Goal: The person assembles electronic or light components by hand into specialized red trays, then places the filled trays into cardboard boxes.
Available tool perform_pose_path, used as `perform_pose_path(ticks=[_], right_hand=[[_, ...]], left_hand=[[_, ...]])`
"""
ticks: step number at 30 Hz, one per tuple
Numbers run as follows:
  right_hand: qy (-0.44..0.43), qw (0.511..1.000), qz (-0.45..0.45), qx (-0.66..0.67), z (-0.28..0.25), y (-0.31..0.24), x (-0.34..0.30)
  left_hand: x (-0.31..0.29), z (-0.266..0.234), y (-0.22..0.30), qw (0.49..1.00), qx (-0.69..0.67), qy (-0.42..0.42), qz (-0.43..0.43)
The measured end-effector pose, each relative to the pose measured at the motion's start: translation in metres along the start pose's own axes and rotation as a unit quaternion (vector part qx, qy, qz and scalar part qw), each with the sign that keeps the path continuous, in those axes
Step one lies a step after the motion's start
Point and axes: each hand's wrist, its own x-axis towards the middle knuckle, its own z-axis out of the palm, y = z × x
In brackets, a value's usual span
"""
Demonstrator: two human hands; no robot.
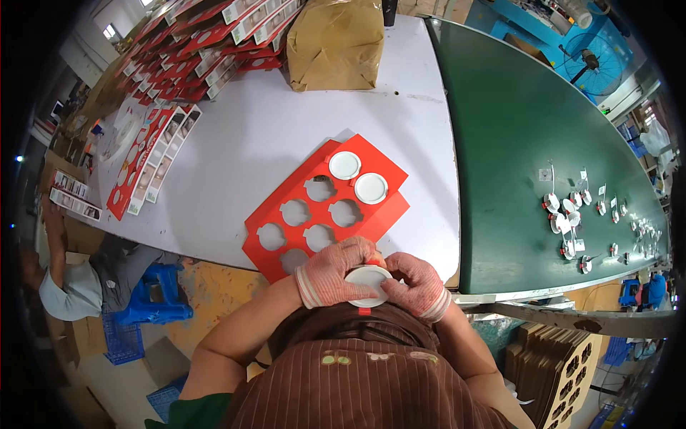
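Both my hands wear pale red-and-white knit gloves and meet low in front of my apron. Between them is a round white downlight (369, 287) with red tabs at its rim. My left hand (339, 272) grips it from the left, thumb across its face. My right hand (416, 286) pinches its right edge. Just beyond lies a red card sheet (303, 193) with round cut-outs in two rows, tilted on the table. Two white downlights (345, 165) sit in its far-end holes; the other visible holes hold none. My left hand covers part of the sheet's near edge.
A green conveyor belt (514, 143) at right carries several wired white downlights (557, 222). On the white table (243, 157) are stacked red printed cards (207, 50) and a brown paper-wrapped package (336, 46). Another person's arm (56, 243) shows at far left. Brown cardboard sheets (547, 368) stand lower right.
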Motion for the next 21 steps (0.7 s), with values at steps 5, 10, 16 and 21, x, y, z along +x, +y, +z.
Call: perform_pose_path(ticks=[5,10,16,21], right_hand=[[-0.004,0.999,0.04,0.021,0.004,-0.001,0.004],[-0.022,0.996,0.052,0.072,0.008,0.0,0.006],[-0.043,0.993,0.057,0.094,0.014,0.0,0.009],[-0.076,0.987,0.062,0.126,0.015,-0.004,0.009]], left_hand=[[-0.013,0.014,-0.002,0.993,0.069,0.1,-0.001],[-0.021,-0.003,-0.011,0.995,-0.098,0.029,-0.019],[-0.023,-0.019,0.007,0.999,-0.034,0.006,-0.039],[-0.023,-0.033,0.017,0.998,0.046,-0.049,0.002]])
